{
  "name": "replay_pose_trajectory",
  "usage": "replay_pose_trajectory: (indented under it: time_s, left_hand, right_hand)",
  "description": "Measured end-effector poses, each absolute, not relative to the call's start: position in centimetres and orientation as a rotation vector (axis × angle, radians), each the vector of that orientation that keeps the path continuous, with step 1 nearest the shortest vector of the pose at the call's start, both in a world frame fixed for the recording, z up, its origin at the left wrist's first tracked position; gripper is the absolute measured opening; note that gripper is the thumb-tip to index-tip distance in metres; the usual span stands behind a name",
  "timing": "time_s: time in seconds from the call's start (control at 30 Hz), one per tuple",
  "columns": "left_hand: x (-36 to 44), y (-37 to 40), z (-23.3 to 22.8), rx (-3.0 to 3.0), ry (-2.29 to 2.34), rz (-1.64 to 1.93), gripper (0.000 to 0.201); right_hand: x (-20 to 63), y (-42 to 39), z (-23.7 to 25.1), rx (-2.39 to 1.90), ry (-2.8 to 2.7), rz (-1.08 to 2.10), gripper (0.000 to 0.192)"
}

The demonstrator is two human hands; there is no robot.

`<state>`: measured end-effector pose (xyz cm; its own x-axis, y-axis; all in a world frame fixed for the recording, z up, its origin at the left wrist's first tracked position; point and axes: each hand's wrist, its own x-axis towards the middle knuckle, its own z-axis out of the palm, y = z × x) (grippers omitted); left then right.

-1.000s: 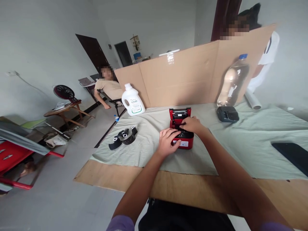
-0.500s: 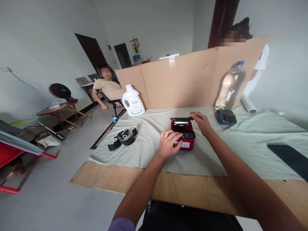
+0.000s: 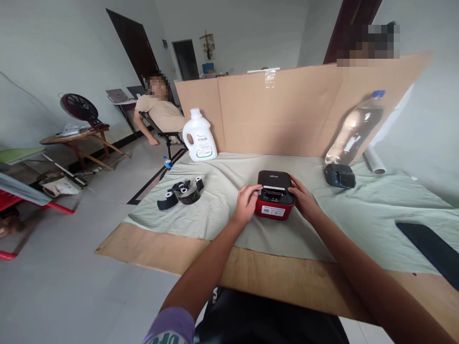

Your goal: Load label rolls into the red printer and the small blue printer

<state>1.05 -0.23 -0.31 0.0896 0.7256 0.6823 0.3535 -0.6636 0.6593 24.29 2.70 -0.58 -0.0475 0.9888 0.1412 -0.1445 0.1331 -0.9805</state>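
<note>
A small red label printer (image 3: 274, 206) with a black lid sits on the pale green cloth (image 3: 222, 210); its lid is down. My left hand (image 3: 247, 203) grips the printer's left side, thumb on the lid's edge. My right hand (image 3: 303, 199) holds its right side. Several black label rolls (image 3: 180, 193) lie on the cloth to the left of the printer.
A white detergent jug (image 3: 199, 136) and a clear plastic bottle (image 3: 355, 129) stand against a cardboard screen (image 3: 279, 114). A dark small printer (image 3: 340, 176) lies at the right, a black flat object (image 3: 430, 246) at the far right. A person sits on a chair (image 3: 161, 114) beyond the table; another stands behind the screen.
The printer's lid stood open earlier and is now down. My right hand moved from the lid's top to the printer's right side. The view shifted.
</note>
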Motion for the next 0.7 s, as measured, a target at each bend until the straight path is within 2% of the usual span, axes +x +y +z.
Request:
replay_pose_trajectory:
  time_s: [0.2, 0.4, 0.7]
  left_hand:
    - [1.8, 0.3, -0.8, 2.006, 1.087, 1.653, 0.027]
    - [1.6, -0.6, -0.9, 1.994, 1.093, 1.659, 0.031]
    - [1.3, 0.1, -1.1, 2.019, 1.024, 1.628, 0.03]
  right_hand:
    - [24.3, 2.8, -1.3, -0.984, -1.285, 1.16, 0.06]
    - [23.3, 1.7, -1.9, -0.969, -1.126, 1.17, 0.064]
    - [23.7, 1.6, -1.0, -0.984, -1.038, 1.247, 0.058]
